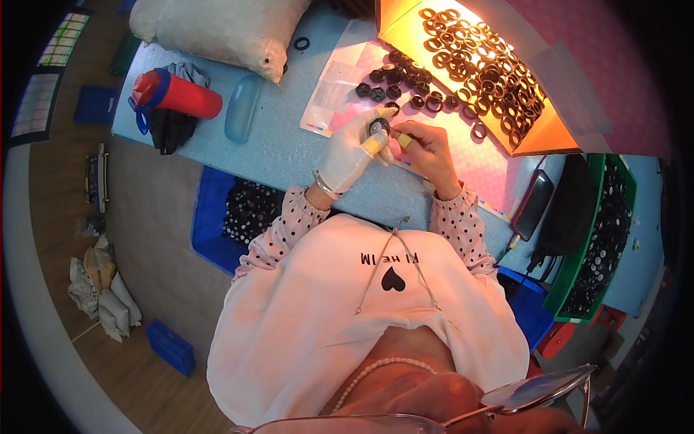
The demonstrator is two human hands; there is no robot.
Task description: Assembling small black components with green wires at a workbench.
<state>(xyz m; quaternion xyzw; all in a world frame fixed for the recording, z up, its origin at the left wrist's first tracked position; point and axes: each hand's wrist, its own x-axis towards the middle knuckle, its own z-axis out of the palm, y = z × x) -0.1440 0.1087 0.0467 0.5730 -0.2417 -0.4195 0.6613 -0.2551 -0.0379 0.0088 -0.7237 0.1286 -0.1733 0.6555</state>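
In my left hand (345, 158), which wears a white glove with yellow tape on its fingers, I hold a small round black part (377, 128) with a grey centre. My right hand (434, 150) is bare, with yellow tape around a fingertip. Its thumb and fingers are pinched together close against the part; what they grip, if anything, is too small to make out. Just beyond my hands, several similar black round parts (394, 74) lie loose on a pink mat (347, 94).
A lit cardboard box (551, 132) holding many black rings (463, 50) stands at the far right. On the blue table lie a red bottle (189, 97), a blue case (243, 108), a stuffed white bag (224, 32) and a phone (533, 195). Filled bins, green (578, 260) and blue (206, 217), flank me.
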